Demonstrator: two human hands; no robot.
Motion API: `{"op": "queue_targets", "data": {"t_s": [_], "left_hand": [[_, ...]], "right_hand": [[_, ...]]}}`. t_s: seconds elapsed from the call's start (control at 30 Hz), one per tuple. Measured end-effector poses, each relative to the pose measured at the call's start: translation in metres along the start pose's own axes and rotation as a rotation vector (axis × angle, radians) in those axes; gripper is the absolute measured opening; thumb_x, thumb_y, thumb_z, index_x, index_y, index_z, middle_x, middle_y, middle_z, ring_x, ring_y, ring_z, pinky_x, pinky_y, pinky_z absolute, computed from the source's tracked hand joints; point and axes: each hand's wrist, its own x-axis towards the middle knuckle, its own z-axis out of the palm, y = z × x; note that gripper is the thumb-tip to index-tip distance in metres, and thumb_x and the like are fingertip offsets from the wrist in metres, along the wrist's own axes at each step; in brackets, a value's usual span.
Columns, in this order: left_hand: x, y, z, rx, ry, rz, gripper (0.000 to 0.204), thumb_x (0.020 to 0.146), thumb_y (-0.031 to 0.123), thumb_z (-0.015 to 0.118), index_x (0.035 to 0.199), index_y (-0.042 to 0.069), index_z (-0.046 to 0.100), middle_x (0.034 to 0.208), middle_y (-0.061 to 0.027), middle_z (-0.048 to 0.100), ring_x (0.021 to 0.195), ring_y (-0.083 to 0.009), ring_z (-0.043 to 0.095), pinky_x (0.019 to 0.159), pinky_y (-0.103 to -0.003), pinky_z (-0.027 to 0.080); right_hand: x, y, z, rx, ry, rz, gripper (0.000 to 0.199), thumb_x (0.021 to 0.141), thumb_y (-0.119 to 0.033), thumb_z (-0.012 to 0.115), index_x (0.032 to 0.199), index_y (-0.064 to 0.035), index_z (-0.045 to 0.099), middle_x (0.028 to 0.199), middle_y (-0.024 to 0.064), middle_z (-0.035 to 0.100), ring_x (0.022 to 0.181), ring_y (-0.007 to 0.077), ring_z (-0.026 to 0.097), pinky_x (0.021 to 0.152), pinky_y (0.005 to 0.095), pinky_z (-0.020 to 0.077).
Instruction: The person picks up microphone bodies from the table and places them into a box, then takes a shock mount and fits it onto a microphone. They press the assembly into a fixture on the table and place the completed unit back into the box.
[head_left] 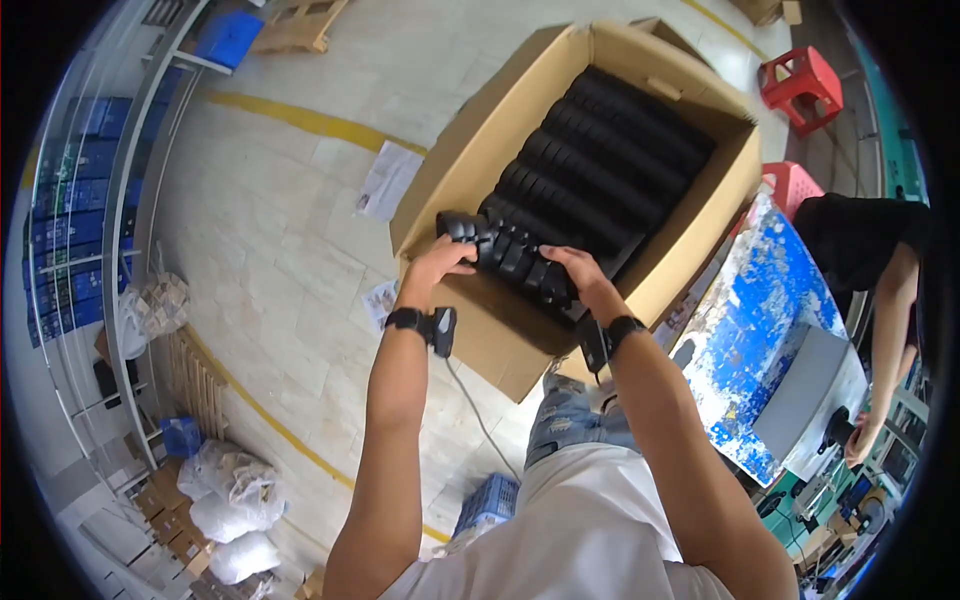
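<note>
A large open cardboard carton [470,130] stands in front of me, packed with several neat rows of black rounded parts [610,150]. At its near end both my hands grip one row of black plastic pieces [512,258], lying side by side; their exact kind I cannot make out. My left hand [440,262] closes round the left end of this row, and my right hand [580,270] clasps the right end. Whether the row rests on the carton's bottom or is raised is hidden. Black devices [445,330] are strapped to both wrists.
A worn blue-and-white table [760,310] adjoins the carton's right side, with a co-worker's arm [890,320] beyond it. Red stools [805,85] stand at the far right. Shelving [125,190] lines the left; a blue crate [487,503] and a cable [480,415] are near me.
</note>
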Motion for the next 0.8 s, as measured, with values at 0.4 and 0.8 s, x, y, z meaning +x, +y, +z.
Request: {"op": "queue_targets", "data": {"t_s": [0.4, 0.8], "left_hand": [[-0.121, 0.151, 0.136, 0.284, -0.184, 0.613, 0.029, 0.079, 0.006, 0.061, 0.107, 0.0, 0.055, 0.09, -0.0061, 0.062, 0.08, -0.0166, 0.064, 0.075, -0.035, 0.056], [-0.081, 0.092, 0.486, 0.848, -0.802, 0.453, 0.03, 0.066, 0.015, 0.068, 0.091, 0.001, 0.063, 0.078, -0.0028, 0.06, 0.068, -0.014, 0.058, 0.054, -0.028, 0.05]], "right_hand": [[-0.185, -0.076, -0.087, -0.018, 0.17, -0.646, 0.04, 0.074, -0.029, 0.078, 0.099, -0.002, 0.063, 0.085, 0.0006, 0.061, 0.078, 0.0081, 0.055, 0.072, 0.0229, 0.0438], [-0.315, 0.138, -0.298, 0.681, 0.539, -0.64, 0.034, 0.085, -0.03, 0.068, 0.107, -0.0051, 0.061, 0.094, 0.0021, 0.062, 0.086, 0.0129, 0.06, 0.072, 0.0275, 0.0469]]}}
